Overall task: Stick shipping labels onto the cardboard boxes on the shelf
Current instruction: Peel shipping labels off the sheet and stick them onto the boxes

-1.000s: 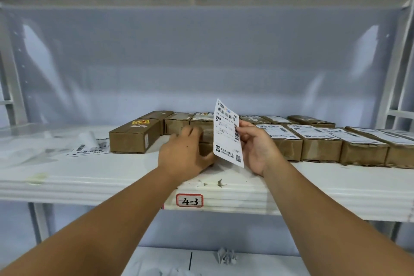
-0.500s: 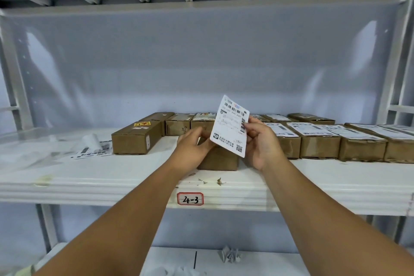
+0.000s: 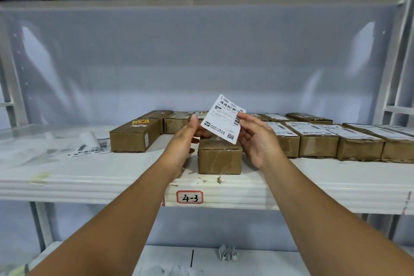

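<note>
A white shipping label (image 3: 224,119) with barcodes hangs tilted above a small bare cardboard box (image 3: 219,157) near the front of the white shelf (image 3: 313,177). My right hand (image 3: 255,139) pinches the label's right edge between thumb and fingers. My left hand (image 3: 188,134) touches the label's lower left corner, its fingers extended beside the box. To the right stands a row of boxes (image 3: 318,141) with labels on top. Left of my hands lies an unlabeled box (image 3: 134,136) bearing a yellow sticker.
Loose label sheets and curled backing paper (image 3: 89,148) lie at the shelf's left. More boxes (image 3: 177,119) sit at the back. A tag reading 4-3 (image 3: 190,197) marks the shelf edge. Crumpled paper (image 3: 227,253) lies on the lower shelf.
The bare box has come forward out of the row to the shelf's front. My left hand has left the box and risen to the label's corner. The label has tilted flatter.
</note>
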Action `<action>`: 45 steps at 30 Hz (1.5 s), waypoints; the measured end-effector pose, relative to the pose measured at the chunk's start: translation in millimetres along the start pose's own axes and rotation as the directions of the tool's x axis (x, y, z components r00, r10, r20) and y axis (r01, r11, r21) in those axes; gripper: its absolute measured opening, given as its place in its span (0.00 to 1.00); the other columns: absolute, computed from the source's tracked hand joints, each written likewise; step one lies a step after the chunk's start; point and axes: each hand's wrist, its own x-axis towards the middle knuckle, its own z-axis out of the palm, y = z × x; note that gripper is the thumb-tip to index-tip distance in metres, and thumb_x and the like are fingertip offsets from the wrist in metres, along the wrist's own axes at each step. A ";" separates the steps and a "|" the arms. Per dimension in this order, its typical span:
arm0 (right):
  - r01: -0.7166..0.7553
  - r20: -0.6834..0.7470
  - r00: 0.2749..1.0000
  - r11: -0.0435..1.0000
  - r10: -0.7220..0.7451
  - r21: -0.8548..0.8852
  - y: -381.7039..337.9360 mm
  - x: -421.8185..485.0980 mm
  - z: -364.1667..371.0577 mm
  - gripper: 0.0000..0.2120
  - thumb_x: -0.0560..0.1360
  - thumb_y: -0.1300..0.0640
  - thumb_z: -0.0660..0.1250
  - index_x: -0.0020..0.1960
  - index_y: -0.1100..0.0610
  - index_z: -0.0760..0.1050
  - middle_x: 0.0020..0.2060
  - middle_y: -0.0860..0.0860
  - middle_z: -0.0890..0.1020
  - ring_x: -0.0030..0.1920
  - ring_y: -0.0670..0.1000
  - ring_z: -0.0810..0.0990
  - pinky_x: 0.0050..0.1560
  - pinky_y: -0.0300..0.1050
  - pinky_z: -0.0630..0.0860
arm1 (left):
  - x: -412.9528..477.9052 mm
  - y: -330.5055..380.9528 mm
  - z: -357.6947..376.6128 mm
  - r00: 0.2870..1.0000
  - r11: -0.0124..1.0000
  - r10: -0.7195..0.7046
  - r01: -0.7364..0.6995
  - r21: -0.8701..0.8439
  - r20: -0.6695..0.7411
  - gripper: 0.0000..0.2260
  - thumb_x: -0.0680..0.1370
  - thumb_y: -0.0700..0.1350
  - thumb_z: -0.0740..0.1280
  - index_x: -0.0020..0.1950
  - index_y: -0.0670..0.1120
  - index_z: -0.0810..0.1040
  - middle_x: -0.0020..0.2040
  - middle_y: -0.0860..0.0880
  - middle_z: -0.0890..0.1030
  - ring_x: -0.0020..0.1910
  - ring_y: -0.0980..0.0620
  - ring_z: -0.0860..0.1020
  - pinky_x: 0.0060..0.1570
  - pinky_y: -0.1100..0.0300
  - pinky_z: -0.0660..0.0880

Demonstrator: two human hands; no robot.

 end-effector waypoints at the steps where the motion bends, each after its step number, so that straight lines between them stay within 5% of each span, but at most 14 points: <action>1: -0.003 -0.005 1.000 1.000 0.003 -0.006 0.0 0.1 0.0 0.09 0.75 0.70 0.63 0.45 0.60 0.79 0.37 0.55 0.84 0.34 0.49 0.81 0.36 0.38 0.79 | 0.2 -0.2 0.1 1.000 1.000 0.010 -0.010 0.011 0.012 0.25 0.72 0.69 0.49 0.52 0.57 0.78 0.50 0.54 0.83 0.58 0.48 0.75 0.63 0.45 0.67; 7: -0.018 -0.005 1.000 0.999 0.018 -0.031 0.7 -0.2 1.2 0.08 0.75 0.70 0.63 0.45 0.61 0.80 0.36 0.55 0.85 0.33 0.48 0.82 0.36 0.37 0.79 | 0.0 -2.3 -3.4 0.998 0.998 0.062 -0.062 0.015 0.020 0.22 0.72 0.68 0.53 0.58 0.59 0.73 0.48 0.55 0.84 0.58 0.47 0.75 0.63 0.42 0.65; 12: -0.003 0.032 0.999 0.998 0.005 -0.065 1.0 -1.3 3.8 0.10 0.74 0.72 0.62 0.46 0.62 0.79 0.36 0.53 0.84 0.35 0.49 0.81 0.40 0.38 0.78 | -0.6 -0.7 -1.9 0.999 1.000 0.002 -0.002 -0.010 0.040 0.24 0.69 0.68 0.59 0.56 0.55 0.80 0.51 0.53 0.83 0.58 0.47 0.76 0.62 0.45 0.69; 18: 0.002 0.089 0.996 0.998 0.004 -0.065 0.4 -3.0 5.8 0.11 0.74 0.73 0.60 0.48 0.63 0.79 0.38 0.54 0.85 0.37 0.49 0.83 0.40 0.38 0.80 | -1.0 -0.5 -1.9 0.996 0.985 -0.082 0.085 -0.150 0.022 0.08 0.78 0.48 0.64 0.41 0.49 0.81 0.40 0.51 0.82 0.43 0.50 0.77 0.38 0.60 0.70; 23: 0.006 0.117 0.993 0.998 0.002 -0.065 1.0 -1.7 4.4 0.12 0.75 0.72 0.60 0.50 0.61 0.80 0.42 0.54 0.85 0.42 0.50 0.83 0.44 0.39 0.80 | -2.3 0.6 -0.3 0.990 0.965 -0.139 0.131 -0.227 -0.018 0.04 0.77 0.44 0.65 0.46 0.46 0.78 0.40 0.49 0.81 0.43 0.49 0.77 0.38 0.59 0.70; 28: 0.003 0.167 0.986 0.993 0.017 -0.117 -0.5 -4.0 4.3 0.15 0.76 0.71 0.59 0.52 0.58 0.80 0.49 0.56 0.84 0.47 0.53 0.82 0.46 0.40 0.78 | -2.1 0.8 0.6 0.997 0.978 -0.081 0.082 -0.192 0.010 0.19 0.77 0.41 0.65 0.27 0.52 0.82 0.29 0.58 0.81 0.42 0.51 0.76 0.41 0.59 0.70; 39: 0.022 0.163 0.987 0.988 0.002 -0.150 0.1 -6.5 7.2 0.13 0.75 0.74 0.59 0.53 0.65 0.78 0.47 0.58 0.83 0.45 0.52 0.81 0.45 0.38 0.79 | -4.6 3.8 -1.6 0.997 0.981 -0.077 0.080 -0.177 0.024 0.12 0.78 0.43 0.65 0.34 0.48 0.79 0.38 0.53 0.84 0.43 0.52 0.78 0.37 0.60 0.68; 45: 0.014 0.140 0.990 0.987 0.008 -0.158 0.9 -6.2 8.6 0.15 0.73 0.75 0.57 0.51 0.64 0.79 0.46 0.58 0.82 0.44 0.53 0.80 0.45 0.39 0.77 | -5.0 4.2 -2.3 0.995 0.980 -0.089 0.095 -0.175 0.041 0.16 0.77 0.42 0.65 0.30 0.49 0.80 0.37 0.52 0.83 0.42 0.51 0.78 0.36 0.61 0.69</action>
